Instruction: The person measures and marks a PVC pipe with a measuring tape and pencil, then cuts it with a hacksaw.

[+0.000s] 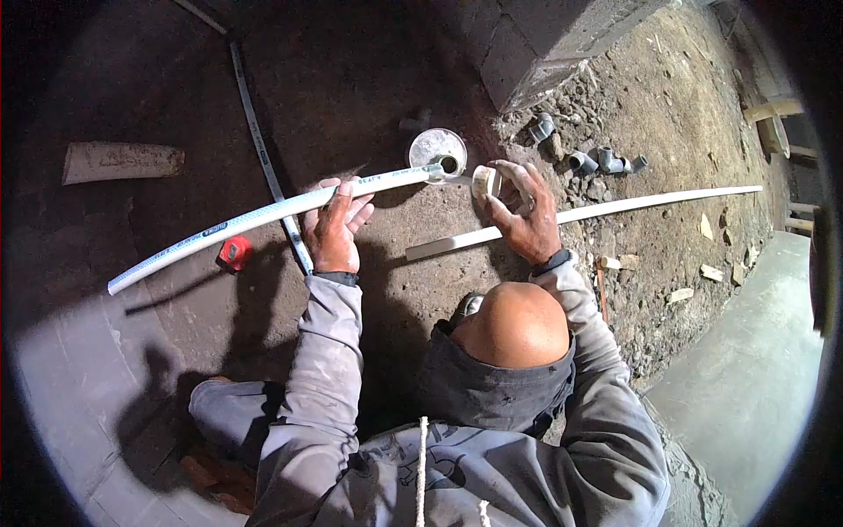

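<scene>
My left hand [338, 228] is closed round a long white pipe [228, 230] with blue print, which slants from the lower left up to the middle. Its far end touches a grey fitting [449, 164] beside a round whitish lid or can [437, 145]. In my right hand [525, 211], between thumb and fingers, is a roll of white tape [486, 182]. A strip of tape seems to run from the roll to the pipe's end. Below and behind my right hand lies a second white pipe [650, 202] on the dirt.
A red tape measure or similar red object [234, 253] lies left of my left hand. Another pipe [255, 132] crosses the ground. Grey fittings [608, 162] lie near rubble at a concrete block corner [527, 75]. A wide pipe piece [123, 162] is far left.
</scene>
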Action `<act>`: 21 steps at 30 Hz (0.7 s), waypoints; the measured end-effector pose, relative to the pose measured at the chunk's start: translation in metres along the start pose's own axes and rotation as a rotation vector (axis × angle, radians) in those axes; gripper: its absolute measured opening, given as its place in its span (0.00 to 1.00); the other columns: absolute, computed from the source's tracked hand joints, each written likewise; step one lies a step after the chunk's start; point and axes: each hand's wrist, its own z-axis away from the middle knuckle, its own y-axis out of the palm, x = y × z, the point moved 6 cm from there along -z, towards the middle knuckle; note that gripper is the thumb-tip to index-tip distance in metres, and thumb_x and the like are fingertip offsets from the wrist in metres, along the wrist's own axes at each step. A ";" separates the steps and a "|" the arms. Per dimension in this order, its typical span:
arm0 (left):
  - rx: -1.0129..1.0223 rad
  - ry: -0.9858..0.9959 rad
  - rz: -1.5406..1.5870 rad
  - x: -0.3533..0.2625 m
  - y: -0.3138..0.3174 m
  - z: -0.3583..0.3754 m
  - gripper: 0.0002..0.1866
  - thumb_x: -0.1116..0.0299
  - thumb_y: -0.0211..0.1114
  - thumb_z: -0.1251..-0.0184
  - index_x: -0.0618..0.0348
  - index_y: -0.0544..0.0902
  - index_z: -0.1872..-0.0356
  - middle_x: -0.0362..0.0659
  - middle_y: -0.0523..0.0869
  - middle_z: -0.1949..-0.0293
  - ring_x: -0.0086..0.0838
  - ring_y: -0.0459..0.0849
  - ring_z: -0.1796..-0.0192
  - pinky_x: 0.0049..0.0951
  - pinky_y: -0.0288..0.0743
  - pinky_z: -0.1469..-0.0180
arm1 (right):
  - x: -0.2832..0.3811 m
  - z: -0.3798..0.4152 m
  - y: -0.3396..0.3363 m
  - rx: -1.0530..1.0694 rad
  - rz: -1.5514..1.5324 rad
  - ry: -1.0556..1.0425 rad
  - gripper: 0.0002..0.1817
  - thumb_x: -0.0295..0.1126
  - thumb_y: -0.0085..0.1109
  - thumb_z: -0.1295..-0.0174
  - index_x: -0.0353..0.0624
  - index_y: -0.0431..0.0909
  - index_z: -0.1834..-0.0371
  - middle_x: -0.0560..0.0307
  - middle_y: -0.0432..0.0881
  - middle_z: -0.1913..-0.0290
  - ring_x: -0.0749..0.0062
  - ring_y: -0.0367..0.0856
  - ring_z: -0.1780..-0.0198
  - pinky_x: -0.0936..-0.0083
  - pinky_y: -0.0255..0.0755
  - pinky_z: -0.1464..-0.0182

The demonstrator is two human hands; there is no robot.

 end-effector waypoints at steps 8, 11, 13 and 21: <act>-0.039 -0.019 0.069 -0.002 -0.005 0.000 0.16 0.61 0.65 0.37 0.52 0.74 0.52 0.44 0.82 0.56 0.38 0.84 0.53 0.32 0.79 0.54 | -0.008 0.007 0.010 0.014 -0.029 0.040 0.23 0.35 0.65 0.52 0.38 0.76 0.51 0.45 0.77 0.60 0.53 0.79 0.58 0.65 0.72 0.55; -0.036 -0.022 0.130 -0.002 -0.008 0.000 0.14 0.64 0.65 0.38 0.54 0.74 0.53 0.46 0.83 0.58 0.37 0.85 0.56 0.31 0.81 0.57 | -0.018 0.003 0.013 -0.005 -0.159 0.126 0.22 0.34 0.65 0.50 0.37 0.76 0.51 0.47 0.78 0.60 0.58 0.79 0.57 0.67 0.72 0.53; -0.017 -0.005 0.107 -0.003 -0.010 0.001 0.14 0.66 0.65 0.38 0.54 0.74 0.53 0.46 0.83 0.58 0.36 0.85 0.57 0.31 0.81 0.57 | -0.017 0.000 0.008 -0.071 -0.176 0.078 0.23 0.35 0.65 0.49 0.38 0.75 0.50 0.48 0.79 0.60 0.60 0.79 0.56 0.68 0.71 0.52; 0.051 0.010 0.073 -0.002 -0.020 0.001 0.14 0.66 0.62 0.36 0.53 0.73 0.52 0.45 0.82 0.56 0.37 0.83 0.54 0.31 0.79 0.52 | -0.005 -0.008 0.002 -0.110 -0.073 0.032 0.23 0.36 0.65 0.50 0.39 0.76 0.50 0.47 0.78 0.56 0.56 0.79 0.56 0.66 0.71 0.50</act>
